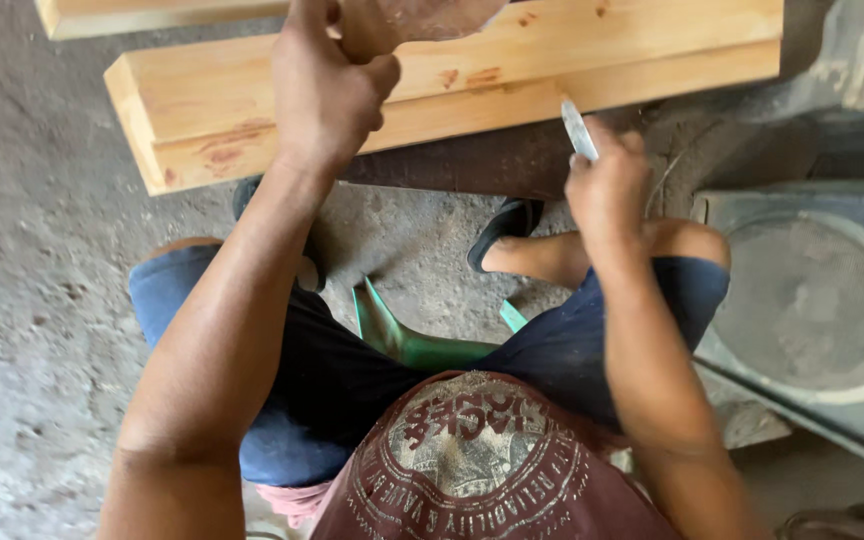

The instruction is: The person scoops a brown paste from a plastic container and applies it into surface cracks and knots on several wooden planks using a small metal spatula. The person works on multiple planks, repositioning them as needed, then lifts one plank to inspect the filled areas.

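- The pale wooden plank (452,85) lies across a dark support over the concrete floor (32,250), its near left corner jutting free; a second plank (152,15) sits just behind it.
- The left hand (327,90) is closed around a flat brownish piece (432,15), held above the plank's top face. Keeping it flat there looks wise.
- The right hand (607,185) is clamped on a thin pale pencil-like tool (579,130) near the plank's front edge; it should stay steady.

Soft daylight, mild shadows — sharp centre (edges slightly warped, blurred).
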